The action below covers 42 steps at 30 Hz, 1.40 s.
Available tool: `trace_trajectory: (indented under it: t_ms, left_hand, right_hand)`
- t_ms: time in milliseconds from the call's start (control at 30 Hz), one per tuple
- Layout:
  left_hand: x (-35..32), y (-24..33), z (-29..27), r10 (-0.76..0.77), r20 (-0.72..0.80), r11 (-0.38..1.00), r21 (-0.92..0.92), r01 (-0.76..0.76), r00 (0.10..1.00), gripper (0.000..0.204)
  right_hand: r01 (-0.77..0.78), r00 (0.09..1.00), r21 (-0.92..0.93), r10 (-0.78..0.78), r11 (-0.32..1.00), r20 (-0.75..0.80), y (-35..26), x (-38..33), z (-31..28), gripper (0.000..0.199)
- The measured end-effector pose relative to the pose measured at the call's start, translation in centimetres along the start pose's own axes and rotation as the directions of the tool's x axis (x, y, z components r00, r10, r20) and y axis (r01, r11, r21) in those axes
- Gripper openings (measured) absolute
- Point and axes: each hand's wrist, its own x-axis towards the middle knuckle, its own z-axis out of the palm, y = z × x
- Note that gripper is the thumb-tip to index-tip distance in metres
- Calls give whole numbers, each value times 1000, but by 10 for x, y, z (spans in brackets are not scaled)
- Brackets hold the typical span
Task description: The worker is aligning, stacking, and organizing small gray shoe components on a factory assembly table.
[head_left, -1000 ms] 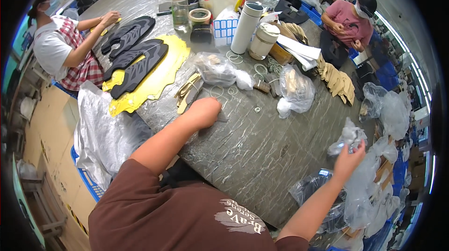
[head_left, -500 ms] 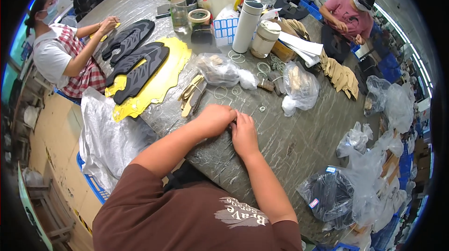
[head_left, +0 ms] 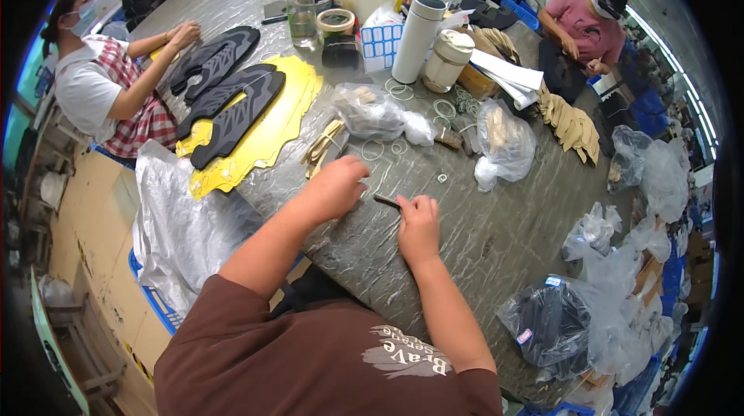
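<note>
My left hand (head_left: 339, 184) rests curled on the grey worktable (head_left: 496, 238), its fingers closed on the left end of a small thin dark strip (head_left: 387, 200). My right hand (head_left: 418, 224) lies just to the right, fingertips pinching the strip's other end. A stack of tan flat pieces (head_left: 323, 146) lies just beyond my left hand. Loose rubber bands (head_left: 373, 150) lie scattered on the table ahead of both hands.
Clear plastic bags (head_left: 373, 111) (head_left: 504, 139) with small parts lie beyond my hands. Dark shoe pieces sit on a yellow sheet (head_left: 267, 131) at the left, where a person in an apron works. Another person sits at the far right. Bottles, a bucket and tape stand at the back.
My right hand came in from the bags at the far right to the table beside my left hand. Both hands now pinch the dark strip.
</note>
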Motion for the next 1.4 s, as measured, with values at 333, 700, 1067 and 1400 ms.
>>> trace_trajectory:
  t_ms: [333,700,1067,1400]
  left_hand:
    - [-36,-2,-6,-425,230,867,380,321,876,16]
    - [-25,18,39,-85,505,-74,-863,500,859,10]
    - [7,49,75,-368,544,120,-776,619,754,15]
    - [116,28,41,-414,241,621,-631,466,878,15]
  right_hand:
    - [47,998,137,-40,989,-51,-4,-17,-21,20]
    - [-440,659,784,436,-439,614,-17,-43,-47,18]
    - [-457,714,849,679,265,172,-19,-35,-39,21]
    - [-315,765,900,641,301,54,15,-30,-41,27]
